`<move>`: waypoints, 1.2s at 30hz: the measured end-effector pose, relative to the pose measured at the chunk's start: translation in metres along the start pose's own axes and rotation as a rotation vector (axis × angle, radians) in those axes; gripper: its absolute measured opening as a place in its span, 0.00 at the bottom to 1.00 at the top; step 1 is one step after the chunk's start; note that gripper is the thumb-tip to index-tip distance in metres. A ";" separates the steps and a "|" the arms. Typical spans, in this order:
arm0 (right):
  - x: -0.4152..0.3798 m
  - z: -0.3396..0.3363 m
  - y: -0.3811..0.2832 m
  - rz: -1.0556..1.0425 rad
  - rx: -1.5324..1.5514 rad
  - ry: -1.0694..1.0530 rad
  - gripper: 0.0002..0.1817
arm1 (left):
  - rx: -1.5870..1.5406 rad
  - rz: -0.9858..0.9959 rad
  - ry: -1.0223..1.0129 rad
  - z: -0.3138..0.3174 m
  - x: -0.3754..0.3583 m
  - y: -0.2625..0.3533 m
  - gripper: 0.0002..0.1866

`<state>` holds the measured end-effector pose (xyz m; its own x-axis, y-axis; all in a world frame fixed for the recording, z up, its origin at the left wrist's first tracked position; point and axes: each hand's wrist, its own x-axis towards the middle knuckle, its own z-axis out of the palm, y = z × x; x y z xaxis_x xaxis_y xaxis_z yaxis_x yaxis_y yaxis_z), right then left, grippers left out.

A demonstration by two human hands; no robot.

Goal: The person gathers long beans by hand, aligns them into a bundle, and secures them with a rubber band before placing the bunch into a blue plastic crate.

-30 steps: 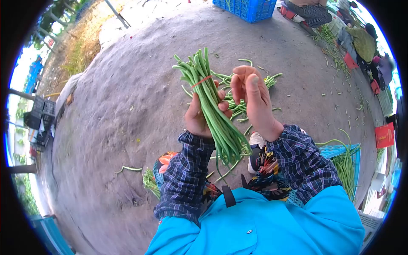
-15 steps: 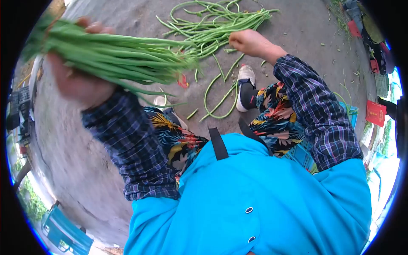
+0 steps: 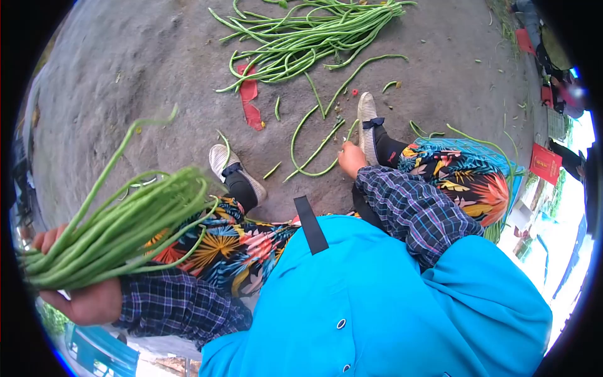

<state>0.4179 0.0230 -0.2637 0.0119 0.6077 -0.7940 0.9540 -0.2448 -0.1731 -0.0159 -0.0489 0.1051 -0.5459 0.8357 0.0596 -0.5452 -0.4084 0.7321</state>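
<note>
My left hand (image 3: 85,295), low at the far left, is closed around a thick bundle of yardlong beans (image 3: 125,229). The bundle's loose ends fan out to the right above my left thigh, and one longer bean sticks up out of it. Beside the shoe on the right, my right hand (image 3: 353,159) is low over the ground with its fingers curled together. A looped bean (image 3: 294,147) on the ground runs up to that hand and passes out of sight behind it. Whether the fingers pinch anything is hidden.
A large pile of yardlong beans (image 3: 314,41) lies ahead on the concrete ground (image 3: 144,81), with a red strip (image 3: 250,100) at its edge. A blue plastic crate (image 3: 468,149) stands by my right leg. A teal chair (image 3: 103,349) is at lower left.
My left hand has swung the bean bundle down and toward the left. My right hand has come down from the bean pile to beside the shoe.
</note>
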 end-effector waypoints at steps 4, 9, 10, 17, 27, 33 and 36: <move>0.028 0.029 0.026 0.184 0.392 0.201 0.22 | -0.015 -0.094 0.063 0.007 -0.001 -0.007 0.26; 0.039 0.025 -0.002 0.230 0.382 0.403 0.21 | 0.012 -0.035 0.110 0.014 0.005 -0.015 0.26; 0.041 0.017 -0.004 0.244 0.344 0.337 0.21 | 0.021 -0.071 0.127 0.016 0.004 -0.014 0.24; 0.015 -0.001 -0.013 -0.354 -0.033 0.422 0.17 | 0.039 0.014 0.060 0.008 0.003 -0.013 0.28; 0.062 -0.195 -0.054 -0.516 0.914 0.858 0.16 | 0.058 0.076 -0.088 -0.012 0.009 -0.019 0.28; 0.023 -0.345 -0.058 -0.763 0.358 1.143 0.17 | 0.037 0.049 -0.182 -0.022 0.013 -0.014 0.30; 0.004 -0.364 -0.059 -0.863 0.026 1.075 0.09 | 0.122 0.017 -0.058 -0.020 0.013 -0.011 0.33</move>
<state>0.4706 0.3145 -0.0446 -0.3400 0.8491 0.4042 0.7717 0.4976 -0.3962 -0.0297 -0.0407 0.0842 -0.5151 0.8502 0.1089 -0.4525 -0.3777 0.8078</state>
